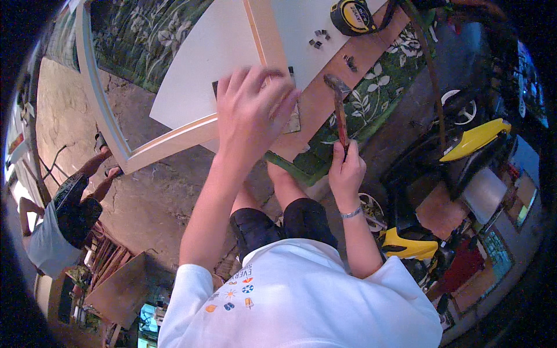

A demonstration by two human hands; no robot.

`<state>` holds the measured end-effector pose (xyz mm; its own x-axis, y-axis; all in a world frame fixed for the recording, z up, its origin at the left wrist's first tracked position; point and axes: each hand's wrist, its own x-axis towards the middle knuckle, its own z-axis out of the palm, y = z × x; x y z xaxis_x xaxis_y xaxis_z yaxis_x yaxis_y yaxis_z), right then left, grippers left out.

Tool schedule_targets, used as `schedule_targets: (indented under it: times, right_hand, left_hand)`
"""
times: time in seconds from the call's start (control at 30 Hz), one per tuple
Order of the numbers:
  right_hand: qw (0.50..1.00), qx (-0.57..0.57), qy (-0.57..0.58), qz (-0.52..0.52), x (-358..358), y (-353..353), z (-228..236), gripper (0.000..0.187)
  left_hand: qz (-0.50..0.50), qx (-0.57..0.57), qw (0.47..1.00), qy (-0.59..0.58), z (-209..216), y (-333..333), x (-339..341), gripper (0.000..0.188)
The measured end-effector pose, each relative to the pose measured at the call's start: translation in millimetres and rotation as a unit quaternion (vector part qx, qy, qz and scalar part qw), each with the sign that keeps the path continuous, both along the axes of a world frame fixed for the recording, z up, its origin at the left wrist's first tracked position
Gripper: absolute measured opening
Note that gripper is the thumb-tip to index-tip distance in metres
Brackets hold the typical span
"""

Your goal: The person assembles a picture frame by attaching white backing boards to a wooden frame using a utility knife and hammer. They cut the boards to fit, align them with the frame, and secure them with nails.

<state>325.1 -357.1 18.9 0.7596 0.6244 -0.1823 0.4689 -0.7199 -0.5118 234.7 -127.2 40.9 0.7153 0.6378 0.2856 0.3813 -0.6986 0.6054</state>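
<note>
My right hand [346, 171] is closed round the red handle of a hammer [337, 104], whose dark head points away from me over the brown board edge. Above the near corner of a pale wooden frame [174, 138], my left hand [250, 107] has its fingers apart and slightly bent, blurred by motion. It hides most of that corner, and I cannot make out anything held in it. A dark flat piece [294, 119] shows partly from under the corner. Small metal pieces [319, 39] lie on the white panel, with more bits [350, 62] on the brown board [325, 95].
A yellow and black tape measure [354, 17] rests at the far end of the board. Green floral cloth [377, 87] lies beneath. At the right stands a motorbike with yellow panels [476, 140]. Another person [58, 229] is at the left, near stacked wood [107, 261].
</note>
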Motion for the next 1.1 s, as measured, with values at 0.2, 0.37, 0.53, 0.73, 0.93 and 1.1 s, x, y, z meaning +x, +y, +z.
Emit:
schedule_targets:
  times: [0.2,0.37,0.53,0.73,0.93,1.1]
  right_hand:
    - [1.0,0.011,0.001,0.008,3,2,-2,0.024]
    - [0.994,0.082,0.059,-0.027,3,1,0,0.031]
    - [0.933,0.183,0.269,-0.152,-3,17,22,0.026]
    - [0.901,0.218,0.354,-0.121,-10,52,51,0.025]
    - [0.901,0.219,0.367,-0.076,-17,58,53,0.029]
    - [0.919,0.188,0.342,-0.059,-19,55,49,0.028]
  left_hand:
    - [-0.05,0.123,0.987,0.093,-18,43,72,0.013]
    - [-0.042,0.123,0.991,0.043,-22,42,73,0.014]
    - [-0.003,-0.316,0.935,-0.159,7,5,19,0.021]
    - [0.148,-0.618,0.733,-0.244,18,-39,-30,0.018]
    - [0.198,-0.59,0.748,-0.232,13,-50,-47,0.019]
    - [0.206,-0.49,0.825,-0.192,18,-53,-46,0.013]
